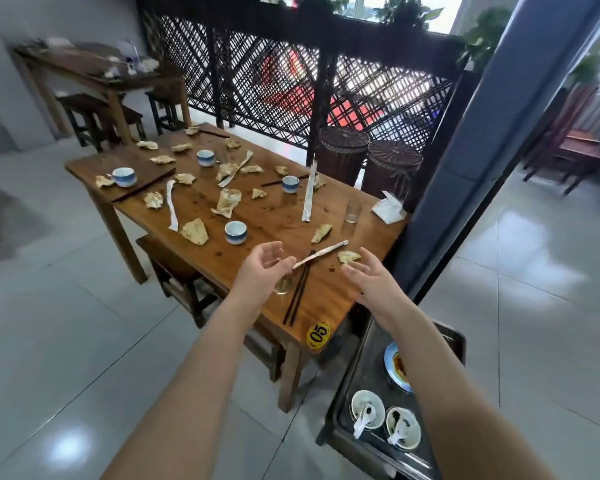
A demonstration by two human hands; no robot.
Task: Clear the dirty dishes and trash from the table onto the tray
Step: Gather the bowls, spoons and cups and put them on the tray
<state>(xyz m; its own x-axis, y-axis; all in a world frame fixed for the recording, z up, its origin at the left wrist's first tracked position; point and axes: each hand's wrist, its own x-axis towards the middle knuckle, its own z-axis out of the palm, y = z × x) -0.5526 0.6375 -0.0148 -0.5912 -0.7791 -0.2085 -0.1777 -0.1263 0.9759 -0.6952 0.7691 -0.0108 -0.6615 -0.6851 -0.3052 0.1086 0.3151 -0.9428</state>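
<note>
The wooden table (274, 216) bears crumpled napkins (194, 231), blue cups (235, 232), paper chopstick sleeves (172, 206), black chopsticks (297, 296) and a clear glass (353, 211).

Scraps (194, 231), cups (235, 232) dotting table (326, 299), bare wood near corner, pillar (465, 168) crowding right

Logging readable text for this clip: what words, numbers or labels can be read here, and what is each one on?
"05": on a round yellow sticker on the near edge of the wooden table.
Paper chopstick sleeves: any print is too blurred to read.
Red patches behind the lattice screen: too blurred to tell if they carry lettering.
</note>
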